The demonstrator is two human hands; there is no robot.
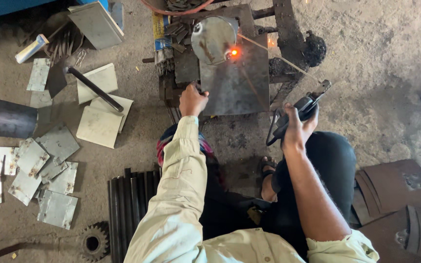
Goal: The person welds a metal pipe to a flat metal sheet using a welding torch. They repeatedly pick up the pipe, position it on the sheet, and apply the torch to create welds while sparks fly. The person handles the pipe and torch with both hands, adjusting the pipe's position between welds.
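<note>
I crouch over a dark steel plate lying on a rusty frame. A round metal disc rests at the plate's far left corner, with a glowing orange spot at its edge. My left hand grips the plate's near left edge. My right hand holds a black welding electrode holder, from which a thin rod reaches up-left toward the glowing spot.
Several small cut metal sheets lie scattered on the concrete floor at left, with a black rod over them. A row of dark pipes and a gear lie near my left side. Curved rusty plates sit at right.
</note>
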